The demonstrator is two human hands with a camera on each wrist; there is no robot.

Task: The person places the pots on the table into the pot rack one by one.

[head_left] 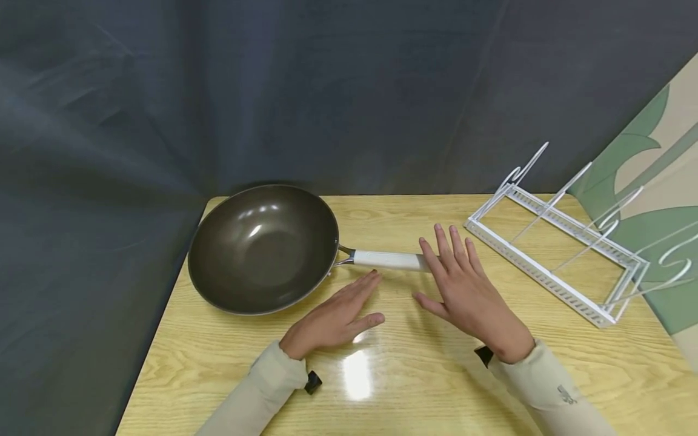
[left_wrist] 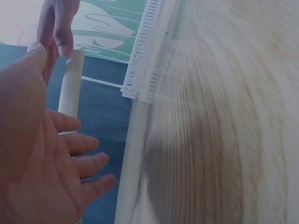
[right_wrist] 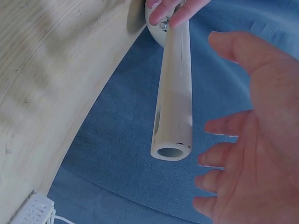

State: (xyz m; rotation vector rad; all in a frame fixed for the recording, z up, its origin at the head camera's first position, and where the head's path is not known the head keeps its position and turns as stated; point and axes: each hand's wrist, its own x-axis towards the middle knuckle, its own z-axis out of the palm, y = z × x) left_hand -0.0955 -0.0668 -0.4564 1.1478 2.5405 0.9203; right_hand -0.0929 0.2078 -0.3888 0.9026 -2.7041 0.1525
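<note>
Dark pan (head_left: 263, 248) sits flat on table (head_left: 218, 363), rack (head_left: 551, 254) unloaded. Both hands spread beside handle (head_left: 387, 260): left hand (head_left: 335, 318), right hand (head_left: 469, 290). Nothing gripped yet.

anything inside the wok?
The wok shows only a bare dark inner surface with light glints; nothing lies in it. The near inner wall, below its rim, is hidden from the head view.

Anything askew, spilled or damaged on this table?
Nothing stands out. The wok sits upright on the table, no spill, its white handle intact. The white rack stands level. Left hand and right hand are open near the handle.
</note>
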